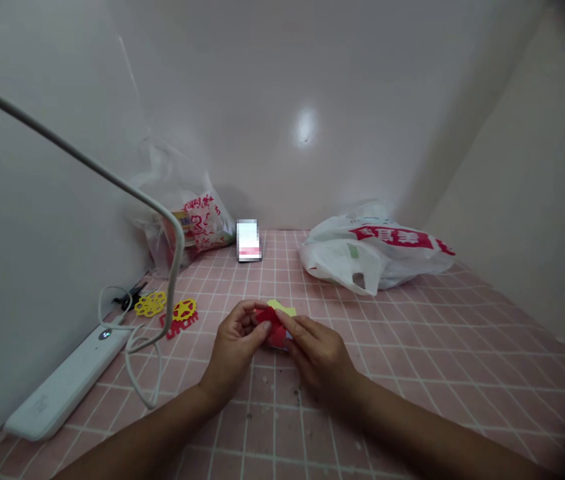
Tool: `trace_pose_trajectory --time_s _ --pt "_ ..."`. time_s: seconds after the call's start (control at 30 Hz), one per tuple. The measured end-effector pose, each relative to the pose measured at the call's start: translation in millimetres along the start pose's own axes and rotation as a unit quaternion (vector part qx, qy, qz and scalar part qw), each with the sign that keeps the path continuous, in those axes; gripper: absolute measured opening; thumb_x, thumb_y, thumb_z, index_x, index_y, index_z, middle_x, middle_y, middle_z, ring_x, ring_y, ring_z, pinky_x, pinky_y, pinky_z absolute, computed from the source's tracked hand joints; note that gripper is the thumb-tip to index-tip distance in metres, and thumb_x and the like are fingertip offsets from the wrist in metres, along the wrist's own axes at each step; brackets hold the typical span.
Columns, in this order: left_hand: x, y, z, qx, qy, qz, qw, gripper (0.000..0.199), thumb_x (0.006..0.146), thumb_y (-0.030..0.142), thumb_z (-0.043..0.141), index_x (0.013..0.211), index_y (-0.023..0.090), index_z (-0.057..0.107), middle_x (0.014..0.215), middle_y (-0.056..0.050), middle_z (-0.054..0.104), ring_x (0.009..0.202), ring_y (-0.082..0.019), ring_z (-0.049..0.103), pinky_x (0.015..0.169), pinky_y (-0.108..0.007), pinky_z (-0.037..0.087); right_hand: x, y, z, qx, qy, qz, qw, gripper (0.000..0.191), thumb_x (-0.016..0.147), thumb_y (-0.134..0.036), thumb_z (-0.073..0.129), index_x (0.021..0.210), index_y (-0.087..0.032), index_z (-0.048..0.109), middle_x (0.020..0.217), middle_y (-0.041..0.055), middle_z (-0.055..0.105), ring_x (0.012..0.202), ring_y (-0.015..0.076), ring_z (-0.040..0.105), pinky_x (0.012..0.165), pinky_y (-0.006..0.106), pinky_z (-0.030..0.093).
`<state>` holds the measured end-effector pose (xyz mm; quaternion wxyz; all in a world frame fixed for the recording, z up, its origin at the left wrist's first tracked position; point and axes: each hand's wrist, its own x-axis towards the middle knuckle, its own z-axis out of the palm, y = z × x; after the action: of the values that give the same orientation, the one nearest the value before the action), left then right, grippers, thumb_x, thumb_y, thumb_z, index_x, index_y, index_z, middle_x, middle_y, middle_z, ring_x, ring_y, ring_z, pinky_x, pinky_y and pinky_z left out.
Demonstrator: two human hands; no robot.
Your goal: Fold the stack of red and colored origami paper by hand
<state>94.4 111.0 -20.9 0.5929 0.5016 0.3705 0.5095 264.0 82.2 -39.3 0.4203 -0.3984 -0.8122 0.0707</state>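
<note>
And here are both hands at work, straight on the near side of the slim upright phone with the bright, blurred-out screen, above a pink table covered in a white-lined grid. The left hand has its thumb and fingers clamped on a small, flat red piece, paper-like in look, and the right hand pinches that same piece from the other side, fingertips nearly meeting! A pale yellow flat piece peeks out behind the fingers, on the phone's side of them; held or lying, I cannot tell. Left of the phone and nearer the wearer: a yellow lattice disc, a yellow ring with a star shape, and a jagged red strip just below that ring. Further left and nearer than the phone, a long white power strip. Flanking the phone, a clear plastic bag with red print sits close on its left, a white plastic bag with a red band on its right.
</note>
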Motion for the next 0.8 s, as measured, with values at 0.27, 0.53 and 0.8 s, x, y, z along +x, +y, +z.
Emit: trace_pose_trajectory --time_s 0.27,0.53,0.8 --pt "-1.2 0.4 -0.2 0.01 0.013 0.01 1.0 0.024 0.076 0.025 0.073 0.097 0.02 0.063 0.079 0.001 0.066 0.072 -0.013 0.062 0.066 -0.022 0.048 0.3 2.4 -0.5 -0.013 0.009 -0.014 1.0 0.052 0.095 -0.013 0.043 0.146 -0.024 0.04 0.112 0.0131 0.067 0.091 0.0236 0.066 0.075 0.038 0.055" --pt "-0.7 2.6 1.2 0.012 0.005 0.008 1.0 0.018 0.074 0.024 0.073 0.087 0.018 0.063 0.079 0.0 0.066 0.074 -0.014 0.061 0.068 -0.023 0.049 2.4 0.5 -3.1 0.184 0.027 0.061 0.981 0.034 0.094 -0.014 0.05 0.124 -0.027 0.057 0.111 0.0074 0.067 0.098 0.0203 0.065 0.084 0.035 0.052" --pt "-2.4 3.3 0.9 0.002 -0.067 -0.032 0.997 0.02 0.079 0.029 0.071 0.093 0.016 0.067 0.084 -0.003 0.069 0.074 -0.014 0.064 0.069 -0.025 0.052 6.8 1.7 -3.2 0.281 -0.004 0.176 0.944 0.021 0.089 -0.02 0.06 0.11 -0.023 0.064 0.1 0.0058 0.069 0.089 0.0192 0.066 0.08 0.034 0.053"
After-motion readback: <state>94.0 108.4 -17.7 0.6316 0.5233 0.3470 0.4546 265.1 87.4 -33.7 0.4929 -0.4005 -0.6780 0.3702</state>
